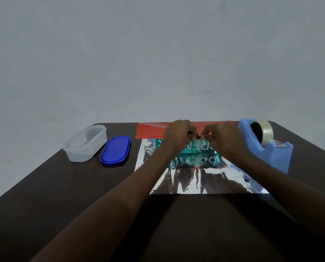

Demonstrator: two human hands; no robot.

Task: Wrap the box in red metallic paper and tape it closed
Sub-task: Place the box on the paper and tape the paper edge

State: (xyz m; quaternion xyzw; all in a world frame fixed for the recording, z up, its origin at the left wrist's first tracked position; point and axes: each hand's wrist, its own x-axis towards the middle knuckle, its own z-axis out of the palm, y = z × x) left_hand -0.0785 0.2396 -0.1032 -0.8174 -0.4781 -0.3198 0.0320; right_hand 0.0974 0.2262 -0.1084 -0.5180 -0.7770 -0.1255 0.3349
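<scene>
teal box (192, 155) mid-tabletop (63, 186) on paper (205, 182), silver side up, red far flap. left hand (176, 137), right hand (224, 138) fingers curled, pinching small tape piece (198, 137) over box. dispenser (265, 144) right.

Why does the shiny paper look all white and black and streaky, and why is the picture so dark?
Head view: the room is dim, so the table and arms look dark. The metallic paper mirrors light in white glare patches and dark streaks, and reflects the teal box. The wide lens makes the table edges splay outward. Both hands, left hand and right hand, look slightly soft.
</scene>
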